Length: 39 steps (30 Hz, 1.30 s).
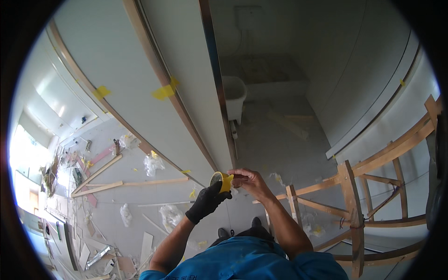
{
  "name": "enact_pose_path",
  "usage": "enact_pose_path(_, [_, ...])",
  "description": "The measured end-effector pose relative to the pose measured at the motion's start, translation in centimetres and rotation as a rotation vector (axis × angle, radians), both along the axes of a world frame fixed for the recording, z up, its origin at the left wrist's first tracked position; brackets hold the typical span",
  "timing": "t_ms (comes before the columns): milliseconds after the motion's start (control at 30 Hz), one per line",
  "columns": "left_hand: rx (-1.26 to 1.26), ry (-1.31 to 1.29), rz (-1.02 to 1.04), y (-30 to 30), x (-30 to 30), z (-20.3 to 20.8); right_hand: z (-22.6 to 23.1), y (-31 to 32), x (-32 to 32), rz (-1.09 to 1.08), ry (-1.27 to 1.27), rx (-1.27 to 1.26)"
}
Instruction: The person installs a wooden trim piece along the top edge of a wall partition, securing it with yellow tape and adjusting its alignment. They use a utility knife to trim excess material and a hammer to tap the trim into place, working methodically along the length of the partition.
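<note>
Yellow tape (226,184), in gloved LH (208,200), RH (250,182) touching

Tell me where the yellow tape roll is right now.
In the head view, just below centre, the yellow tape roll is in the gloved left hand, with the bare right hand close at its right side.

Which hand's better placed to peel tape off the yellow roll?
Right, probably: the bare right hand is already at the roll's near edge, while the black-gloved left hand is occupied gripping the yellow tape roll.
</note>
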<state>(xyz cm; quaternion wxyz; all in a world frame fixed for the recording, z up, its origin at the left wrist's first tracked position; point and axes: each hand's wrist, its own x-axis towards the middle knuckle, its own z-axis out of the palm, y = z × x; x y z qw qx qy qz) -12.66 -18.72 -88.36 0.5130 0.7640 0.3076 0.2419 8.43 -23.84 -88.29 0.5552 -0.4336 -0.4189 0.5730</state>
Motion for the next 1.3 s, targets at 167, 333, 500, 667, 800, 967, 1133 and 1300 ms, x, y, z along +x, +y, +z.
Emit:
enact_pose_path(167, [-0.167, 0.050, -0.034, -0.1, -0.1, -2.5, -3.4, -1.4, -1.3, -0.195, -0.292, -0.035])
enact_pose_path(333, [0.043, 0.255, -0.040, -0.7, 0.5, -7.0, -6.2, -2.3, -2.1, -0.450, -0.542, 0.157])
enact_pose_path(500, [0.285, 0.586, -0.064, 1.9, 1.1, -13.0, -11.4, 0.9, -1.4, -0.681, -0.370, 0.173])
enact_pose_path(667, [0.282, 0.724, 0.089, 4.3, 2.0, -14.3, -16.8, 8.0, 2.8, -0.678, 0.077, 0.010])
enact_pose_path(800, [0.640, 0.809, 0.242, 4.9, 5.4, -13.4, -20.8, 14.1, 3.7, -0.598, 0.417, -0.037])
enact_pose_path(967, [0.464, 0.944, 0.416, 6.0, 4.8, -15.6, -21.8, 18.1, 1.8, -0.508, 0.341, -0.141])
enact_pose_path(1133, [0.190, 0.866, 0.507, 6.8, 5.3, -14.0, -22.7, 19.0, 1.7, -0.504, 0.085, -0.370])
enact_pose_path(1300, [0.014, 0.766, 0.597, 7.6, 4.4, -14.9, -21.4, 18.4, 2.8, -0.390, 0.335, -0.242])
